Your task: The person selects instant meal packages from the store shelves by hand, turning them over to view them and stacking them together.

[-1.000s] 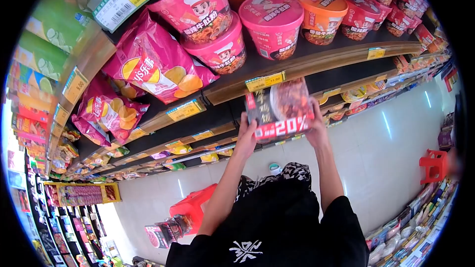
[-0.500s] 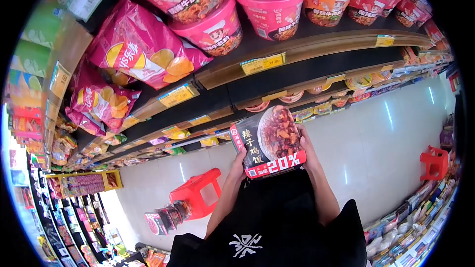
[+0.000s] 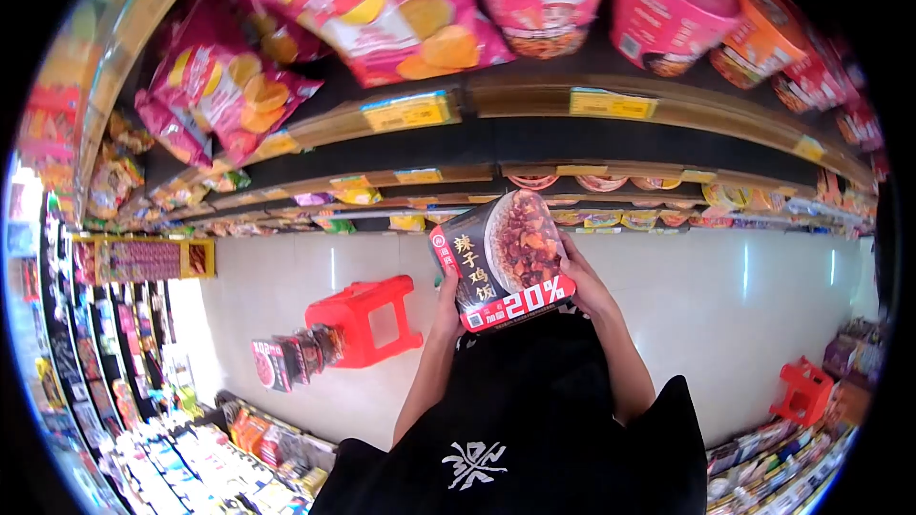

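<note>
Between my two hands is a black and red box of instant rice, its front with a picture of a meat dish and "20%" turned up toward me. My left hand grips the box's left edge. On the opposite edge, my right hand is closed around the side, fingers partly hidden behind it. The box is held in front of my chest, slightly tilted, apart from the shelves.
Ahead, a shelf bears pink chip bags and noodle tubs. A red stool stands on the floor at left, with a stack of boxes by it. Another red stool is at right.
My view has turned, so the shelf goods shift right and the stools sit lower or further left. Both hands keep hold of the box, which appears slightly lower and to the left.
</note>
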Demonstrator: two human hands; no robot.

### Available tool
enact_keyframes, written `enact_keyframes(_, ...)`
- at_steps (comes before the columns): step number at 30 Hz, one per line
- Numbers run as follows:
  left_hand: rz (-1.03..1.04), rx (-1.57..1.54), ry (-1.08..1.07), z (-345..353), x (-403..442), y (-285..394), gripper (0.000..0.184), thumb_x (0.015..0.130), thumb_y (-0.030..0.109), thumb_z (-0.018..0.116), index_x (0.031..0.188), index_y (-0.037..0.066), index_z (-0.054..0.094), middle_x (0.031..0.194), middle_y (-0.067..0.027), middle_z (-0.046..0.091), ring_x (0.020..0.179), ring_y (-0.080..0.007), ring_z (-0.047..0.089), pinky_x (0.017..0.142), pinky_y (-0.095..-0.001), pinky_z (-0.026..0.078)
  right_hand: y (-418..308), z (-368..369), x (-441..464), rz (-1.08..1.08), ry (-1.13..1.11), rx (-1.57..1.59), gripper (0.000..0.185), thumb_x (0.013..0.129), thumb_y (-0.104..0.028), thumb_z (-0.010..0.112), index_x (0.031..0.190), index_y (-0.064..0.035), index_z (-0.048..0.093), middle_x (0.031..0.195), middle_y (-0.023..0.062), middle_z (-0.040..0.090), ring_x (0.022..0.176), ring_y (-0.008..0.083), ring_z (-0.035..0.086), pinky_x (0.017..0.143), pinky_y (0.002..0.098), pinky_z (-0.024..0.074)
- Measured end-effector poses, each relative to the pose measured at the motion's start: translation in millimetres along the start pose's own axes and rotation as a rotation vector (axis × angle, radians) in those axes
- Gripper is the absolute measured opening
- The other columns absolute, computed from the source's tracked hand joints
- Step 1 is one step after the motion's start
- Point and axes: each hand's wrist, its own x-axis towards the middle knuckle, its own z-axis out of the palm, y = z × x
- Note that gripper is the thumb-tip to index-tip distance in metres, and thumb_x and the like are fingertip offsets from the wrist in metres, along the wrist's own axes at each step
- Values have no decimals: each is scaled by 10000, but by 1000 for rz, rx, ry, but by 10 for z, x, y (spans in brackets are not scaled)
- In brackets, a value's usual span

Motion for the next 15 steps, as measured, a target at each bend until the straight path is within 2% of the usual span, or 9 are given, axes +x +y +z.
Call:
enact_keyframes(2, 52, -34, 30, -130, -59, 2, 521, 925, 433, 456, 1246, 26, 416, 1159, -122, 570, 981, -216, 613, 843, -364, 516, 35, 75, 75, 98, -33, -19, 768, 846, -360, 577, 1410, -22, 178, 1401, 153, 294, 1291, 234, 313, 1057, 345, 272)
enact_keyframes(4, 89, -90, 87, -195, -174, 60, 543, 904, 415, 505, 1243, 3, 402, 1139, -140, 572, 963, -234, 618, 816, -374, 532, 162, 62, 170, 194, -90, -61, 802, 840, -359, 587, 1422, -22, 149, 1410, 159, 286, 1302, 235, 293, 1061, 339, 262)
enact_keyframes(6, 125, -128, 176, -419, -195, -8, 565, 889, 408, 533, 1241, -11, 392, 1129, -153, 571, 954, -247, 620, 804, -384, 539, 124, 213, 268, 207, -187, -286, 877, 804, -334, 646, 1426, -5, 123, 1408, 160, 294, 1303, 236, 287, 1080, 328, 207)
enact_keyframes(8, 177, -214, 184, -672, -220, -108, 582, 866, 396, 568, 1234, -22, 398, 1104, -176, 577, 950, -271, 618, 785, -409, 547, 121, 463, 336, 280, -220, -394, 890, 784, -284, 675, 1424, 4, 129, 1411, 158, 291, 1303, 232, 288, 1079, 325, 200)
enact_keyframes(10, 186, -299, 179, -865, -260, -187, 559, 870, 391, 562, 1234, -6, 414, 1121, -168, 578, 954, -254, 618, 813, -395, 532, 365, 462, 431, 254, -302, -445, 883, 776, -244, 683, 1422, 7, 136, 1403, 155, 305, 1297, 224, 300, 1074, 321, 211)
enact_keyframes(13, 145, -431, 231, -1029, -400, -284, 539, 876, 388, 553, 1237, 8, 426, 1140, -143, 582, 958, -232, 619, 850, -369, 509, 523, 543, 522, 353, -347, -417, 832, 788, -209, 659, 1417, 6, 158, 1386, 151, 336, 1283, 225, 325, 1068, 319, 227)
enact_keyframes(15, 245, -428, 306, -996, -505, -241, 501, 892, 365, 536, 1231, 9, 442, 1103, -116, 611, 948, -220, 625, 867, -355, 495, 459, 781, 594, 399, -346, -413, 775, 803, -185, 637, 1411, 0, 194, 1374, 147, 357, 1268, 222, 351, 1057, 318, 253)
